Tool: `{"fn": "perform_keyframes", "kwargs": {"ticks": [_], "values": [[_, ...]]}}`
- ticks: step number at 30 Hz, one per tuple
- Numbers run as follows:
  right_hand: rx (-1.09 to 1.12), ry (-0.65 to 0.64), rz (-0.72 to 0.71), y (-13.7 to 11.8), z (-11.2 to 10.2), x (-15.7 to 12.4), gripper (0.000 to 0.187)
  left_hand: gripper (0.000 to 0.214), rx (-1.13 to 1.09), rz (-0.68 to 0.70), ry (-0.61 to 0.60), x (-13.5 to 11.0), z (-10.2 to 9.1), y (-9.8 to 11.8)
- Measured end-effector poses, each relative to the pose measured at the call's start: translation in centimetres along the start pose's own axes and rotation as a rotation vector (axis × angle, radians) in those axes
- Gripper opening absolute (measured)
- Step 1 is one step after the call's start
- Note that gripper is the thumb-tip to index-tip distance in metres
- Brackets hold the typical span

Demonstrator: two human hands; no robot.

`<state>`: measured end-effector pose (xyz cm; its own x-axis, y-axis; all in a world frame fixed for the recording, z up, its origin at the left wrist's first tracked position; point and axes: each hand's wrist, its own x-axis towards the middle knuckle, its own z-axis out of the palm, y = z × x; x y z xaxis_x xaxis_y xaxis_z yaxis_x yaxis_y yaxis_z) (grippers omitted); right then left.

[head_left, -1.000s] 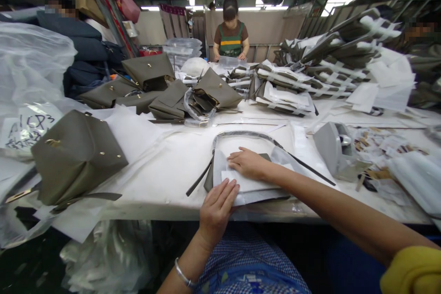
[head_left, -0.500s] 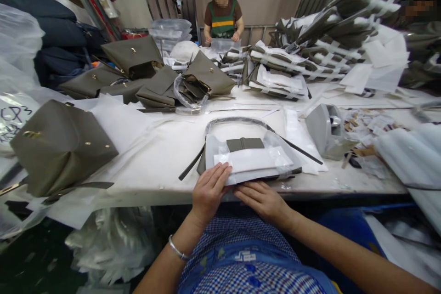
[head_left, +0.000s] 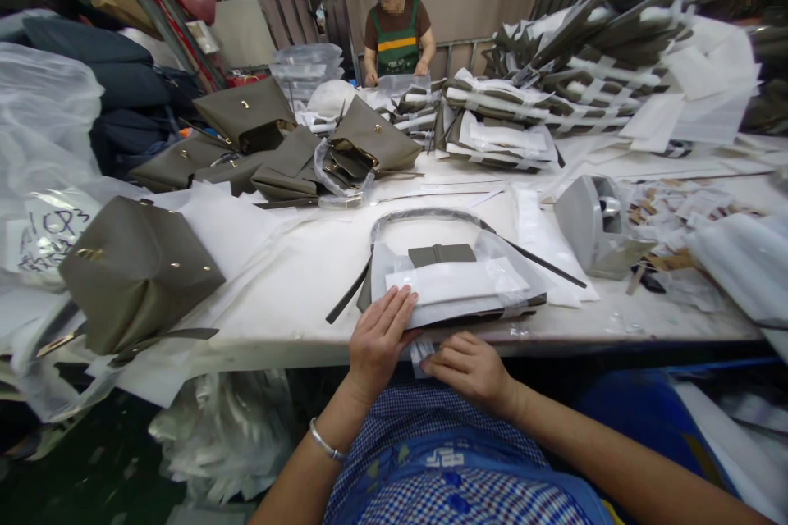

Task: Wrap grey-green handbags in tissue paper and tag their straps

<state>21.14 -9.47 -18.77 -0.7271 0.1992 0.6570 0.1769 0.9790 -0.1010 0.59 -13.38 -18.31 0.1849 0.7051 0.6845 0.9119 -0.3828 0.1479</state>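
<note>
A flat olive-grey bag wrapped in white paper and clear plastic (head_left: 455, 285) lies at the near edge of the white table (head_left: 295, 295), its dark strap (head_left: 424, 217) looping behind it. My left hand (head_left: 377, 338) rests flat on the wrap's near left corner, fingers stretched out. My right hand (head_left: 469, 367) sits at the table edge just below the bag, fingers curled and pinching a small white strip of paper or tape (head_left: 421, 353).
An upright olive bag (head_left: 139, 271) stands at the left, several more (head_left: 295, 152) lie behind. Stacks of wrapped bags (head_left: 554, 98) fill the back right. A grey tape dispenser (head_left: 591, 225) sits at right among scraps. A person in a green apron (head_left: 397, 29) works across the table.
My right hand came off the top of the wrapped bag, drew back to the table edge, and now pinches a small white strip. My left hand stayed on the near corner.
</note>
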Motion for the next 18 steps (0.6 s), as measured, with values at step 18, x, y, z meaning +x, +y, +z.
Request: {"fn": "perform_keyframes", "kwargs": {"ticks": [18], "values": [[0.110,0.053,-0.007,0.5,0.5,0.6,0.019,0.055,0.024,0.000,-0.102,-0.5,-0.2,0.1]]}}
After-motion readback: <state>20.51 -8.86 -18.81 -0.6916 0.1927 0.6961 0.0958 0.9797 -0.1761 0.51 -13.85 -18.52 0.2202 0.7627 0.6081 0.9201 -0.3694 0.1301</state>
